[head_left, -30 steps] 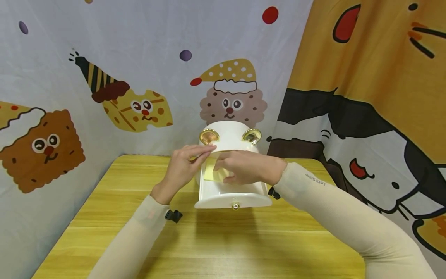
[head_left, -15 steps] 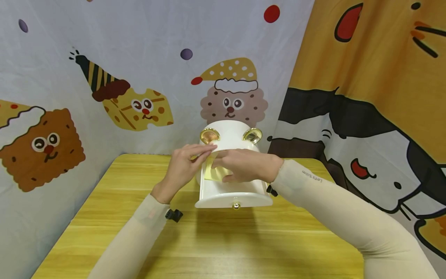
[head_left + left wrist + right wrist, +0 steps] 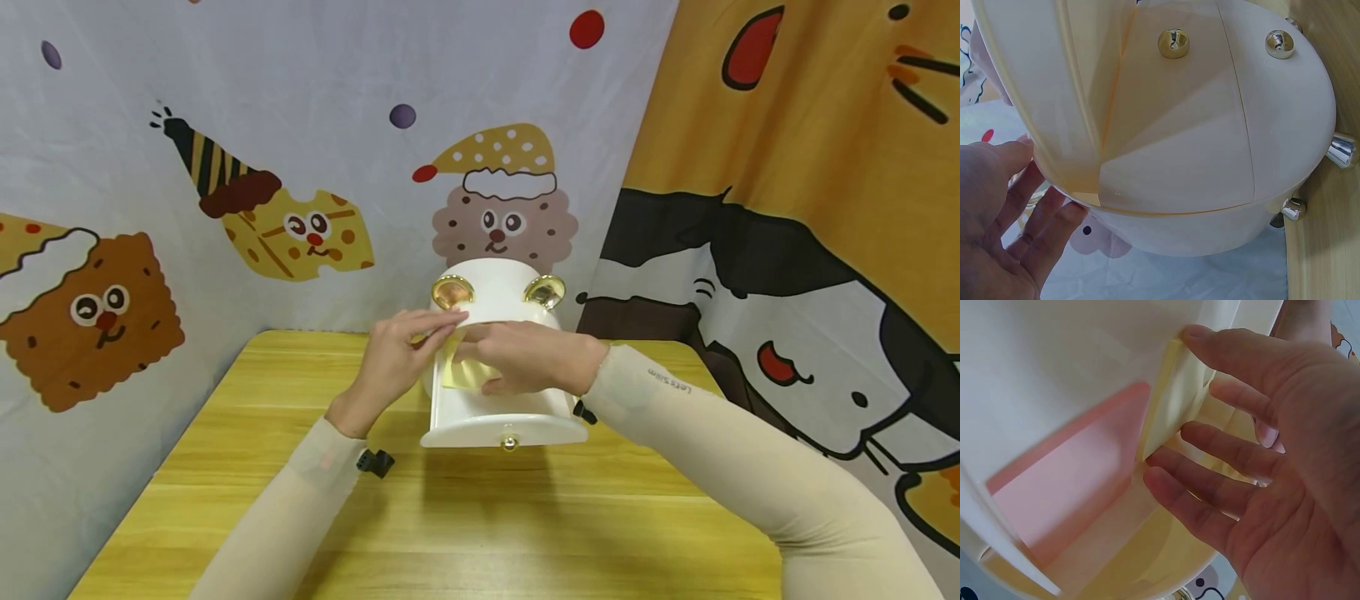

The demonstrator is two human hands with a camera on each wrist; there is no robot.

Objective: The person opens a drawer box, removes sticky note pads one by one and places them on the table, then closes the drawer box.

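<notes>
A white rounded storage box (image 3: 491, 292) with gold ears has its upper drawer (image 3: 504, 431) pulled out. Inside the drawer my right hand (image 3: 528, 357) holds a yellow sticky note pad (image 3: 459, 373) between thumb and fingertips. The right wrist view shows this yellow pad (image 3: 1175, 394) tilted up at one end of a pink pad (image 3: 1079, 469), which lies in the drawer. In the head view the right hand hides the pink pad. My left hand (image 3: 397, 354) touches the box's left front edge with fairly straight fingers; the left wrist view has its fingertips (image 3: 1075, 212) against the rim.
The box stands toward the back of a wood-grain table (image 3: 465, 533). A cartoon-print cloth (image 3: 322, 75) hangs close behind it, and a second printed cloth (image 3: 795, 250) is on the right. Gold knobs (image 3: 1174, 44) and gold feet (image 3: 1341, 150) stick out from the box.
The right hand shifts slightly within the drawer, and the yellow pad tilts a little with it. The left hand and the box stay put.
</notes>
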